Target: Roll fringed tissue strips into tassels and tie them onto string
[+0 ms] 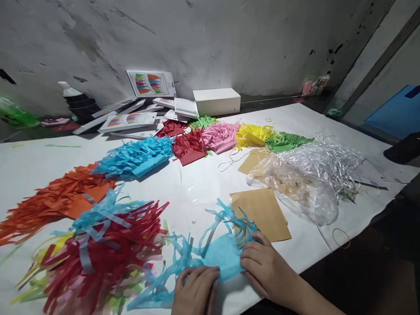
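Observation:
A light blue sheet of fringed tissue paper lies at the near edge of the white table, its cut strips curling upward. My left hand presses on the sheet's near left corner with bent fingers. My right hand grips the sheet's right side, fingers curled over the paper. Just left lies a mixed heap of red, blue and yellow fringed paper.
Fringed stacks run across the table: orange, blue, red, pink, yellow, green. Brown paper sheets, a clear plastic bag, silver strips, and white boxes by the wall.

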`<state>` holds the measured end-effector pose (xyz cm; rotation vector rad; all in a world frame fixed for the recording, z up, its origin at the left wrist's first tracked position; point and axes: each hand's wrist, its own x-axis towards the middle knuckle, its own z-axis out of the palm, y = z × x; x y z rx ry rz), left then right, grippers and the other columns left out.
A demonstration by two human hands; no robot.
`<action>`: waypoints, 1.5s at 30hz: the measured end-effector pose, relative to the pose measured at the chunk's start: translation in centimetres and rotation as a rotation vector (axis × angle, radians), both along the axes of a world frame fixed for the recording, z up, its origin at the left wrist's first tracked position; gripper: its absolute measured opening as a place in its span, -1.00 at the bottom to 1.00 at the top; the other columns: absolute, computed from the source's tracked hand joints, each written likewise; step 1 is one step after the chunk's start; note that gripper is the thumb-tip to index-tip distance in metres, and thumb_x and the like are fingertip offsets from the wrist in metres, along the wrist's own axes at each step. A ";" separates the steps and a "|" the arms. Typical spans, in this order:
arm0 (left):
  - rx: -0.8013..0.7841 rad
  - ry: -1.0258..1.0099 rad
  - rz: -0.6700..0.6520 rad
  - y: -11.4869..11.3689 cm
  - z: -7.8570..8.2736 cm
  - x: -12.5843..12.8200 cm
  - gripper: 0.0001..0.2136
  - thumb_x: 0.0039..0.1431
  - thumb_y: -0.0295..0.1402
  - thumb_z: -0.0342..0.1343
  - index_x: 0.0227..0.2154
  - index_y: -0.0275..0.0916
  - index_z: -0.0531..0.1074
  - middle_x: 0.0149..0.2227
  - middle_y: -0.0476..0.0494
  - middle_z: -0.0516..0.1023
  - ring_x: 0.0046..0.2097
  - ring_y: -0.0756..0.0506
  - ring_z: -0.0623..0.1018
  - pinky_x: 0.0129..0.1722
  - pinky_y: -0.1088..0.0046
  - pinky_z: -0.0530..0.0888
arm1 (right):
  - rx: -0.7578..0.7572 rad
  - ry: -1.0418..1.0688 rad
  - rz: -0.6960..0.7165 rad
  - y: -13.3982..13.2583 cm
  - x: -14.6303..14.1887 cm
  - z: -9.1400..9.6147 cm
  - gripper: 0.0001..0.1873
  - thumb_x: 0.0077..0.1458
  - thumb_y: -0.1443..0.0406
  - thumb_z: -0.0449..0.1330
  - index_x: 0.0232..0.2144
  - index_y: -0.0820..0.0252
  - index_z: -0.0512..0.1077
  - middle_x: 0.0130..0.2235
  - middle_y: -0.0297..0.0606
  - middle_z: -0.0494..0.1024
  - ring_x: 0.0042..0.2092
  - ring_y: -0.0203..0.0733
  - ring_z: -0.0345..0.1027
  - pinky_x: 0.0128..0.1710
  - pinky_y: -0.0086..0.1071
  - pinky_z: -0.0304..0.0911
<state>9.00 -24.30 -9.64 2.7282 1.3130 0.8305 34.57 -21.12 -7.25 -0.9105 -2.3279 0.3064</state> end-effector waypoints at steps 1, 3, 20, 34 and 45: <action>-0.002 0.008 0.032 0.3 0.3 0.0 -0.82 0.36 -0.44 -0.03 -0.08 -0.15 0.41 -0.20 0.01 0.71 -0.19 -0.04 0.64 -0.05 0.35 0.28 | -0.020 0.003 -0.015 0.2 -0.3 0.1 -0.80 0.35 0.39 0.01 -0.30 0.18 0.40 -0.33 -0.29 0.54 -0.22 -0.17 0.40 0.12 -0.09 0.17; 0.028 0.008 0.141 1.0 0.8 0.2 -0.83 0.38 -0.40 -0.05 -0.10 -0.17 0.42 -0.23 -0.01 0.70 -0.21 -0.06 0.65 -0.12 0.34 0.27 | -0.050 -0.003 -0.079 0.7 -1.2 0.2 -0.78 0.35 0.39 0.00 -0.34 0.18 0.39 -0.39 -0.31 0.49 -0.29 -0.17 0.36 0.02 -0.13 0.20; -0.390 0.112 0.496 3.7 1.4 0.4 -0.79 0.34 -0.28 0.00 -0.41 -0.14 0.43 -0.39 0.01 0.58 -0.28 -0.16 0.61 -0.25 0.26 0.23 | -0.066 -0.206 -0.528 3.9 -4.8 0.1 -0.91 0.17 0.44 0.23 -0.35 0.18 0.45 -0.34 -0.17 0.59 -0.26 0.02 0.45 -0.12 -0.06 0.25; 0.206 0.069 0.331 3.2 2.5 -1.6 -0.74 0.24 -0.41 0.14 -0.01 -0.23 0.48 -0.05 -0.33 0.60 -0.06 -0.32 0.51 -0.03 0.02 0.32 | 0.271 -0.093 0.035 2.4 -4.9 -1.9 -0.74 0.21 0.55 0.00 -0.34 0.26 0.46 -0.27 -0.16 0.58 -0.11 -0.11 0.45 0.28 -0.09 0.12; -0.010 -0.197 0.230 0.4 -0.7 0.4 -0.71 0.37 -0.42 -0.07 -0.19 -0.06 0.58 -0.25 -0.08 0.68 -0.11 -0.20 0.56 0.13 0.04 0.19 | 0.078 -0.247 -0.358 2.1 -0.1 1.1 -0.72 0.27 0.06 0.22 -0.23 0.14 0.48 0.30 -0.11 0.36 0.37 0.15 0.06 0.40 0.21 -0.55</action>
